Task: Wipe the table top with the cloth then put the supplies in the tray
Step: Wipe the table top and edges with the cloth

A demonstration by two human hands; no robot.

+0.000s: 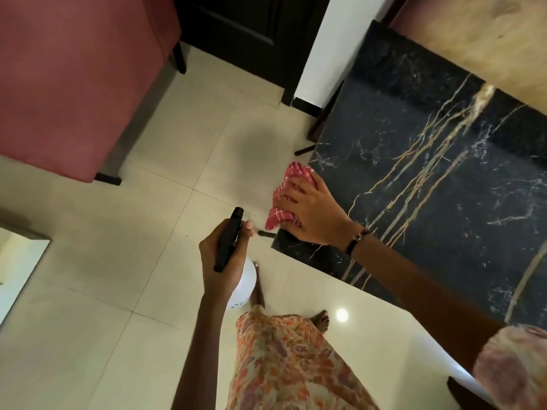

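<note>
A pale tiled floor point(124, 261) filled most of the head view, and a black marble table top point(429, 179) with gold and white veins ran along its right side. A red upholstered chair point(74, 78) stood well to the left of the table, across the floor, with a dark door point(251, 34) up beyond the table's far corner. A person in a floral-print dress point(284, 365) stood on the floor just beside the table's near edge, one bare foot point(322, 319) showing below the hem.

The right hand point(307, 214) lay on the table's left edge near the corner, fingers spread fairly flat and pressing down on a red patterned cloth point(288, 184). The cloth sat bunched under the palm, half on the marble and half hanging past the table's edge. A dark bracelet point(356, 239) circled that wrist, over the table top.

The left hand point(225, 255) hung over the floor just left of the table's near corner, fingers curled tight round the black trigger head of a white spray bottle point(244, 287). The nozzle pointed up and away, and the index finger reached past the trigger toward the table edge. The bottle's round white body showed below the hand, clear of the table.
</note>
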